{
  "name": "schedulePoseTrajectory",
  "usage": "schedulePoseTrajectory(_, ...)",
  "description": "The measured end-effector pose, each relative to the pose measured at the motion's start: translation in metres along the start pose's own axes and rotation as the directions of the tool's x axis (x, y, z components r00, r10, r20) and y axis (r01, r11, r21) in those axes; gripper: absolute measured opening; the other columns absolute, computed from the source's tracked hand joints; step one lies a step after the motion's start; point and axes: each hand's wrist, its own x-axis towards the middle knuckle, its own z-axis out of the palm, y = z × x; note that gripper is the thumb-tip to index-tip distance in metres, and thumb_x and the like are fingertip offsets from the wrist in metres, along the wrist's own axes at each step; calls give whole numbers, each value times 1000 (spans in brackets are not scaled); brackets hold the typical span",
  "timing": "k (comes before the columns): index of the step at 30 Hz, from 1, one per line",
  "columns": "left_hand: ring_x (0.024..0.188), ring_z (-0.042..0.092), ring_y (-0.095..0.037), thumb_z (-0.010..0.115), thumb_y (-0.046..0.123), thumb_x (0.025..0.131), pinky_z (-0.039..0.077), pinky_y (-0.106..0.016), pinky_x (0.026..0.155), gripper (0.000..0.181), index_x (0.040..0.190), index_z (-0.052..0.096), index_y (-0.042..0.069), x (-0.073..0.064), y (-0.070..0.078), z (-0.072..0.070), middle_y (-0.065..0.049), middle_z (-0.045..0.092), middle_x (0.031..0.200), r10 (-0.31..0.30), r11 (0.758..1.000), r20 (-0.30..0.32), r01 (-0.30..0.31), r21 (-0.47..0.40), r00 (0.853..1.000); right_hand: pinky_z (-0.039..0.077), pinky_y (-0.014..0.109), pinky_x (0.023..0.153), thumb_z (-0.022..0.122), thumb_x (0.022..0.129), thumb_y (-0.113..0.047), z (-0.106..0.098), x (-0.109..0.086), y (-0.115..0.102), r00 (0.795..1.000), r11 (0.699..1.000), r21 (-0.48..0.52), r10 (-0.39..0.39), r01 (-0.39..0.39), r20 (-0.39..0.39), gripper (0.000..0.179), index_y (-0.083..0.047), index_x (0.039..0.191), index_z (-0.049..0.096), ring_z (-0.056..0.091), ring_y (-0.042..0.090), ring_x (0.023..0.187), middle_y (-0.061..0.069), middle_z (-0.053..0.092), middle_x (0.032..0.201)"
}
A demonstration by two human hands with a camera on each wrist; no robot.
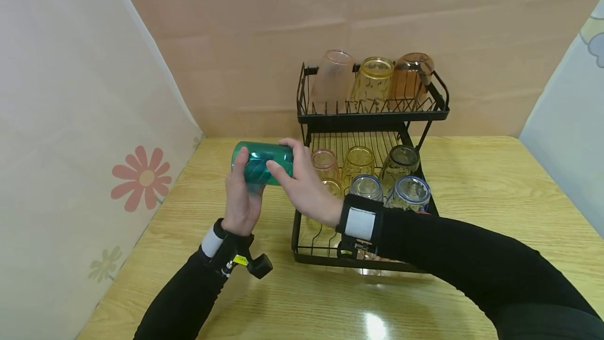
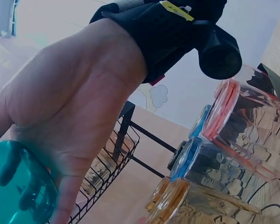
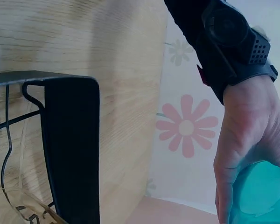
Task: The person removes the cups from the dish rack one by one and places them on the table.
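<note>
A green see-through glass (image 1: 266, 152) is held on its side in the air, left of the rack. My left hand (image 1: 240, 203) grips its left part from below, thumb on the near side. From the right, my right hand (image 1: 311, 193) grips the other end, with its thumb along the near side. In the left wrist view the green glass (image 2: 18, 191) rests against the palm and fingers. The right wrist view shows only part of the glass (image 3: 261, 196), within the curve of the hand. The far-side fingers are mostly hidden.
A black two-tier wire rack (image 1: 373, 118) stands right of centre. Its upper tier bears a pinkish glass (image 1: 332, 83), a yellow glass (image 1: 373, 85) and an amber glass (image 1: 410, 83). Several coloured and blue-rimmed glasses (image 1: 411, 193) stand below, partly behind my right arm. A flowered wall sheet (image 1: 146, 177) borders the left.
</note>
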Motion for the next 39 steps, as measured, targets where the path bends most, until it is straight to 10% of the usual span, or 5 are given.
schedulePoseTrajectory(9,104,46,-21,58,40,86,38,-35,91,48,117,46,6,5,-1,-14,-8,47,114,-66,996,-40,68,55,997,41,30,80,47,90,-47,-26,4,5,977,936,-349,31,45,210,60,-19,139,25,43,16,101,5,33,127)
schedulePoseTrajectory(15,113,42,-23,58,37,87,39,-32,90,57,127,38,2,21,5,-46,-11,41,123,-121,963,-76,136,234,990,44,32,78,43,88,-56,-51,1,4,902,715,-661,102,226,419,70,-24,145,16,47,16,109,6,27,142)
schedulePoseTrajectory(21,111,43,-25,61,40,84,39,-36,91,70,133,33,0,48,17,-78,-13,39,124,-87,875,-119,133,466,989,44,35,80,43,86,-61,-71,-4,-1,812,489,-739,100,463,575,75,-23,145,18,28,24,128,8,25,145)
schedulePoseTrajectory(30,112,42,-24,65,53,74,37,-36,91,83,135,34,5,85,21,-112,-13,40,128,39,610,-123,74,789,992,27,41,99,24,82,-74,-88,-18,-9,749,346,-727,94,593,656,81,-26,146,14,21,22,132,7,19,148)
schedulePoseTrajectory(39,111,44,-31,67,53,72,37,-43,88,84,132,35,4,123,3,-145,-16,45,124,156,305,-25,-24,952,987,22,46,101,22,81,-76,-100,-26,-1,763,335,-749,121,571,635,84,-24,146,16,17,25,133,8,15,149)
